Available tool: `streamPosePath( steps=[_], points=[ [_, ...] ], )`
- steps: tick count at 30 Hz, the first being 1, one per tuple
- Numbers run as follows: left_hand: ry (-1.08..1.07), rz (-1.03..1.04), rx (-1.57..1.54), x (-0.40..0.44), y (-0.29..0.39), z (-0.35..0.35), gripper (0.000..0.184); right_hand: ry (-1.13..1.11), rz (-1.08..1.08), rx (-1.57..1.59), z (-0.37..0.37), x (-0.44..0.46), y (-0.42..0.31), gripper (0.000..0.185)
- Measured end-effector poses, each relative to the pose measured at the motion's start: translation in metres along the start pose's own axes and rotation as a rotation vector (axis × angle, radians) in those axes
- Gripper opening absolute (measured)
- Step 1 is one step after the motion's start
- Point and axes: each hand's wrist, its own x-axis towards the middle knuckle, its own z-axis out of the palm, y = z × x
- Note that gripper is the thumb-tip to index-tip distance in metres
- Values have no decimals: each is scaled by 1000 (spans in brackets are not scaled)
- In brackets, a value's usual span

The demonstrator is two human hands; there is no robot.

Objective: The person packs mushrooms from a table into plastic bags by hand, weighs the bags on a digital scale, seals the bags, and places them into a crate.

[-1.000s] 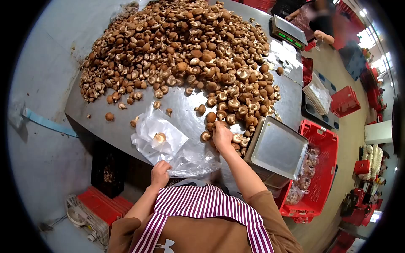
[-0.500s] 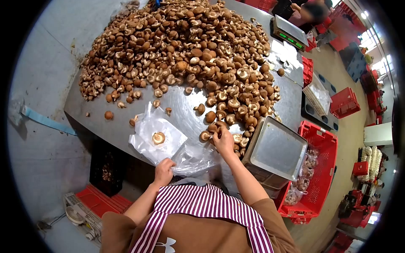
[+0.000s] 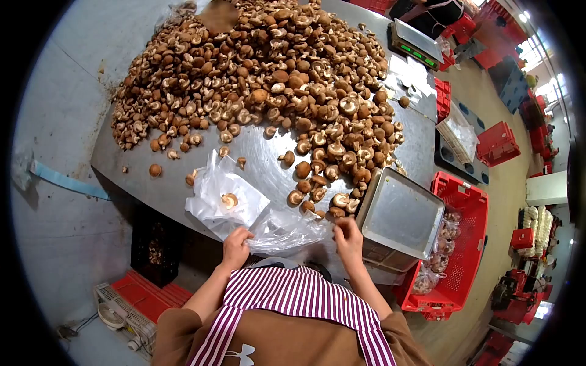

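My left hand [image 3: 237, 247] is closed on the near edge of a clear plastic bag [image 3: 284, 232], which is spread out at the table's front. My right hand [image 3: 348, 243] has its fingers curled together just past the bag's right end, below a brown shiitake mushroom [image 3: 336, 211]; whatever lies between those fingers is hidden. Several loose shiitake mushrooms [image 3: 303, 169] lie ahead of this hand, spilling from a big heap of shiitake [image 3: 262, 79]. On a white plastic sheet or bag [image 3: 244, 204] beyond my left hand rests one pale-stemmed mushroom [image 3: 229, 200].
A metal-topped scale [image 3: 403, 213] stands right of my right hand. Beyond it is a red crate [image 3: 467, 244] holding bagged mushrooms [image 3: 439, 262]. Another scale with a green display [image 3: 415, 46] sits at the table's far right. A person [image 3: 436, 15] is in the background.
My right hand has moved back toward my body and to the right, away from the loose mushrooms. Some mushrooms there have shifted. My left hand stays on the bag.
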Motion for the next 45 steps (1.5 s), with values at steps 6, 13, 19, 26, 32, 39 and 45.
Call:
streamPosePath(
  steps=[6, 13, 19, 26, 32, 39, 45],
  points=[
    [-26, 13, 21, 5, -7, 4, 25, -193, 199, -337, -74, -92, 26, 21],
    [-51, 82, -39, 31, 19, 16, 22, -336, 294, -948, -133, -130, 52, 30],
    [-50, 308, -25, 63, 73, 26, 17, -84, -296, -438, -67, -54, -37, 43],
    [-226, 462, 2, 52, 141, 11, 25, -285, -563, -610, -2, -18, -63, 57],
    [-48, 379, 35, 33, 115, 2, 27, -227, -408, -548, -9, -7, -32, 41],
    [114, 132, 123, 32, 42, 17, 33, 114, -341, -391, -26, -14, -44, 29],
    [82, -465, -521, 42, -34, 36, 21, -69, 220, 535, -29, -22, -40, 21]
  ],
)
